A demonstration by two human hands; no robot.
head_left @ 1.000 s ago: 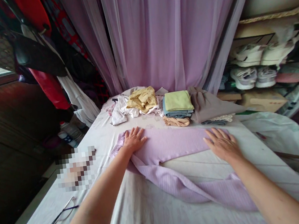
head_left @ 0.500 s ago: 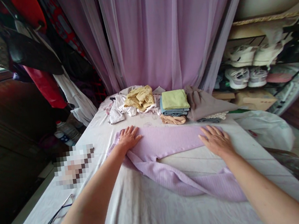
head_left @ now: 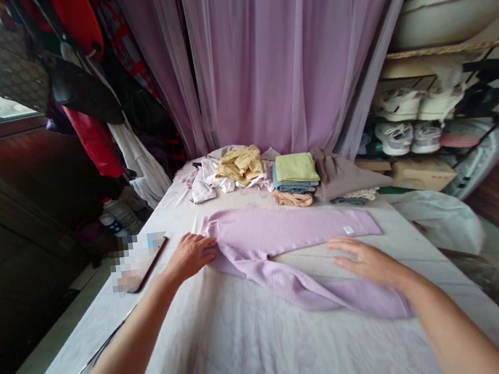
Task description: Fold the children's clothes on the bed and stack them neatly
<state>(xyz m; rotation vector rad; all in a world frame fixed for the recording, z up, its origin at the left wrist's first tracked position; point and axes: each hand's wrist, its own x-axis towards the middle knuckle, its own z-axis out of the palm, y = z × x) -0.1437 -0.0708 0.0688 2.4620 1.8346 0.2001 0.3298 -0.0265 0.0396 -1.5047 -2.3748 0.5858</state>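
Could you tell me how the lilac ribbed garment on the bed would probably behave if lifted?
The lilac ribbed garment would probably hang limp, since it lies in soft, loose folds on the bedsheet. It looks thin, so likely light for its size.

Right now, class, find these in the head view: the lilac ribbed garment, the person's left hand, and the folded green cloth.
Lilac ribbed garment [head_left: 273, 229]: head view, on its flat upper stretch.
Left hand [head_left: 189, 256]: head view, on the back of the hand.
Folded green cloth [head_left: 296, 168]: head view, on its top face.
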